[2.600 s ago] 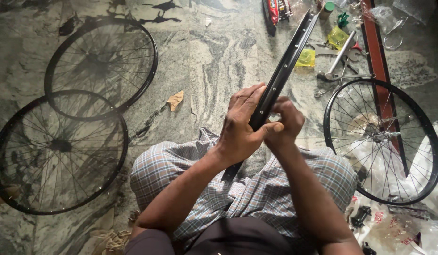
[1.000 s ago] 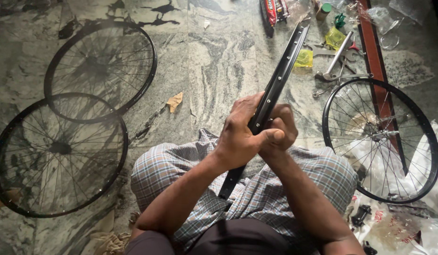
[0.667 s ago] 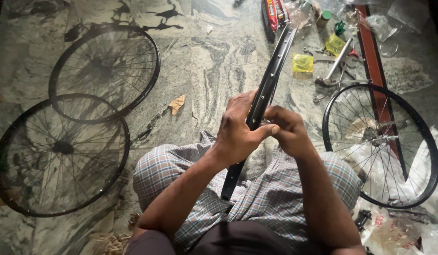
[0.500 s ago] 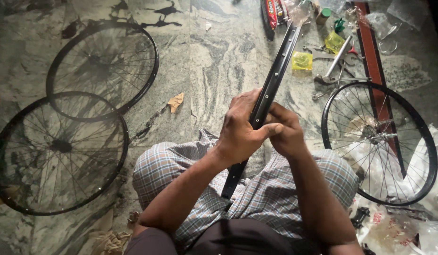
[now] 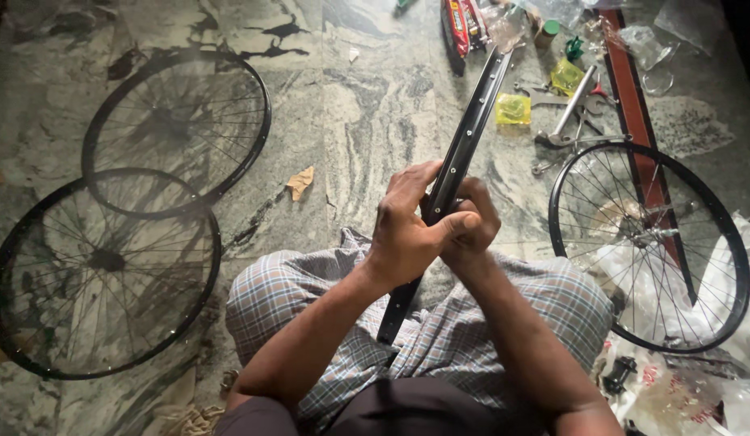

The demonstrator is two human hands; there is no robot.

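While we sit on the marbled stone floor [image 5: 367, 121], our left hand [image 5: 407, 230] and right hand [image 5: 469, 226] both clench the bare black metal bicycle rim [image 5: 464, 141], fingers curled tight; it slants across our lap. 3 black spoked wheels [image 5: 649, 242] lie nearby.

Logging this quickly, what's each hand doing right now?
Left hand: closed around the black wheel rim.
Right hand: closed on the same rim, just behind the left.

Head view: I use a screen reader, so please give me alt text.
Both hands, left hand and right hand, grip a bare black bicycle rim held edge-on over checked-cloth knees. Three spoked wheels lie on the marble floor.
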